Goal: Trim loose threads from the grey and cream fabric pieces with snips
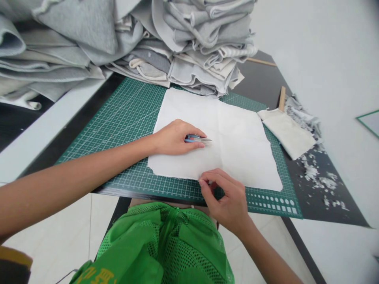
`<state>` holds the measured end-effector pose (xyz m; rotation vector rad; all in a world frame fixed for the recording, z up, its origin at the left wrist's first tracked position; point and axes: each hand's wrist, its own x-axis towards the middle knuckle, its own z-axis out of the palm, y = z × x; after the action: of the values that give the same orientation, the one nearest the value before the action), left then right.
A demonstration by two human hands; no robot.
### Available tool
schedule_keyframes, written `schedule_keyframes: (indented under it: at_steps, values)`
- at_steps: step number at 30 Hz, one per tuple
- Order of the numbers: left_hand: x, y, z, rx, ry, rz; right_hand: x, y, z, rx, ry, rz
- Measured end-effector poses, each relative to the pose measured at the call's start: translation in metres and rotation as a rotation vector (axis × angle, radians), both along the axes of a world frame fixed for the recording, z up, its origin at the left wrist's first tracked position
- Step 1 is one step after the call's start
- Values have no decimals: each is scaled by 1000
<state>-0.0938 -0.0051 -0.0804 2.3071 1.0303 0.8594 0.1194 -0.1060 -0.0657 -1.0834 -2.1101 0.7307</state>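
Observation:
A white fabric sheet (233,138) lies flat on a green cutting mat (127,114). My left hand (174,138) rests on the sheet's left part, fingers closed on a small blue-handled snipper (197,139) whose metal tip points right. My right hand (227,199) is at the sheet's near edge, thumb and forefinger pinched on that edge.
A tall pile of folded grey fabric (133,39) fills the back of the dark table (260,79). A small off-white fabric piece (288,132) and several loose scraps (314,173) lie at the right. Wooden sticks (282,98) lie behind. Green mesh clothing (160,244) is below.

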Motion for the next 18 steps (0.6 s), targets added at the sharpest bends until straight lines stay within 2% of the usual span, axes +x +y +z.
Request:
schedule_keyframes:
  at_steps: [7, 12, 16, 18]
  values:
    - [0, 1, -2, 9, 39, -2, 3, -8, 0, -371, 126, -62]
    - [0, 1, -2, 23, 73, -10, 2, -15, -3, -405, 160, -93]
    - [0, 1, -2, 33, 88, -9, 4, -17, 0, -548, 252, -109]
    - [1, 0, -2, 35, 97, -9, 4, -18, 1, -550, 251, -139]
